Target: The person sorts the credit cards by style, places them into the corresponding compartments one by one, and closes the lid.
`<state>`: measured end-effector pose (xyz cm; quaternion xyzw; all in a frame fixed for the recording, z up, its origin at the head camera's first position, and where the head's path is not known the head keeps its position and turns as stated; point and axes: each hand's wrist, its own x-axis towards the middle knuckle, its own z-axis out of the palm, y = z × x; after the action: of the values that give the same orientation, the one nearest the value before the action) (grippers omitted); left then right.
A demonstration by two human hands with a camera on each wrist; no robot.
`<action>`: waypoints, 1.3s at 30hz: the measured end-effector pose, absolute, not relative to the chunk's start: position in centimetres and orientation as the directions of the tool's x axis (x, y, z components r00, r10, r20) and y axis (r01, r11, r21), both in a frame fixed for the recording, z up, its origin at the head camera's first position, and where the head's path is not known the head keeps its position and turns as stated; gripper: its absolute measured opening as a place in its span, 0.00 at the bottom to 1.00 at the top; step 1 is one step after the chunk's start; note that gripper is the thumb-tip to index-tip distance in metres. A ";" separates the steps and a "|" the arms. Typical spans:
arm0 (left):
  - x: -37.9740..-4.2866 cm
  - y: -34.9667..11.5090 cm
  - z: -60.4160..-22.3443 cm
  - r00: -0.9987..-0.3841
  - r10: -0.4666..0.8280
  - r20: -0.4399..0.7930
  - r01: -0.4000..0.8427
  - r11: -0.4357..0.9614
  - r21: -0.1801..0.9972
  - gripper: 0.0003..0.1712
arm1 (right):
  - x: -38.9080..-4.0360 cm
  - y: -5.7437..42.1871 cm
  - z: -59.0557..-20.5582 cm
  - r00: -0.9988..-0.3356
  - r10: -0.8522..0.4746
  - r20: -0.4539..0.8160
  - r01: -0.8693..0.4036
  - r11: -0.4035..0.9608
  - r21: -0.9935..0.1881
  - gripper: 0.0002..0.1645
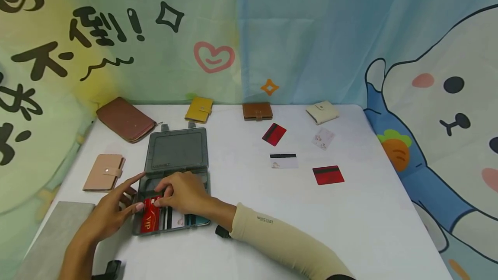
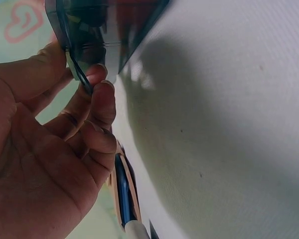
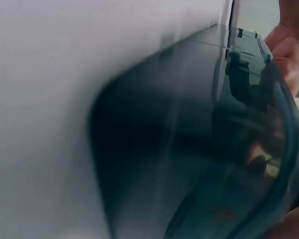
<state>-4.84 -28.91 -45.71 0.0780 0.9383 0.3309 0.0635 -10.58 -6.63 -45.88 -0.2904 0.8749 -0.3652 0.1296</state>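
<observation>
A grey lidded plastic box (image 1: pixel 177 148) lies open on the table, its lid tipped back. In its lower tray a red VIP card (image 1: pixel 149 217) lies at the left. A white card with a black stripe (image 1: pixel 177 219) lies to its right. At the box's left side my left hand (image 1: pixel 106 215) holds the wall, its thumb on the rim; the left wrist view shows its fingers curled at the rim. My right hand (image 1: pixel 183 193) reaches into the tray and pinches the VIP card near its upper right edge. The right wrist view is blurred and mostly shows the box's side (image 3: pixel 154 139).
Along the back lie a brown zip wallet (image 1: pixel 126 120), yellow (image 1: pixel 199 109), brown (image 1: pixel 257 111) and cream (image 1: pixel 322 112) card holders. A pink wallet (image 1: pixel 102 173) and grey sheet (image 1: pixel 58 232) are at left. Red cards (image 1: pixel 328 175), a striped card (image 1: pixel 284 161) and a clear card (image 1: pixel 323 138) lie right.
</observation>
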 end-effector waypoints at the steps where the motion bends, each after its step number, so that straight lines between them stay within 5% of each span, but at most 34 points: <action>1: -4.8 -28.9 -45.7 -0.980 0.187 -0.071 0.101 0.768 0.632 0.45 | -10.7 -6.4 -45.9 -0.793 -0.610 -0.006 -0.416 0.548 -0.725 0.16; 10: -4.8 -28.8 -45.6 -0.979 0.171 -0.113 0.062 0.774 0.630 0.47 | -16.0 0.1 -46.0 -0.863 -0.504 0.039 -0.275 0.404 -0.872 0.17; 16: -4.8 -28.8 -45.6 -0.980 0.171 -0.106 0.067 0.774 0.630 0.47 | -21.1 7.2 -46.4 -0.961 -0.275 -0.038 -0.117 0.524 -0.843 0.26; 22: -4.8 -28.8 -45.6 -0.979 0.179 -0.101 0.076 0.770 0.634 0.47 | -24.4 14.2 -47.4 -0.988 -0.069 -0.137 0.053 0.681 -0.730 0.35; 32: -4.8 -28.8 -45.7 -0.978 0.177 -0.106 0.072 0.775 0.628 0.48 | -25.8 19.2 -48.6 -0.974 0.134 -0.183 0.206 0.861 -0.466 0.46; 39: -4.8 -28.8 -45.7 -0.978 0.177 -0.115 0.066 0.774 0.630 0.48 | -25.4 18.5 -48.6 -0.982 0.115 -0.149 0.183 0.773 -0.608 0.35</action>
<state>-4.82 -28.85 -45.72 0.0646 0.9380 0.3301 0.0839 -25.40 18.47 -48.56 0.0792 0.9400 -0.3278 0.0514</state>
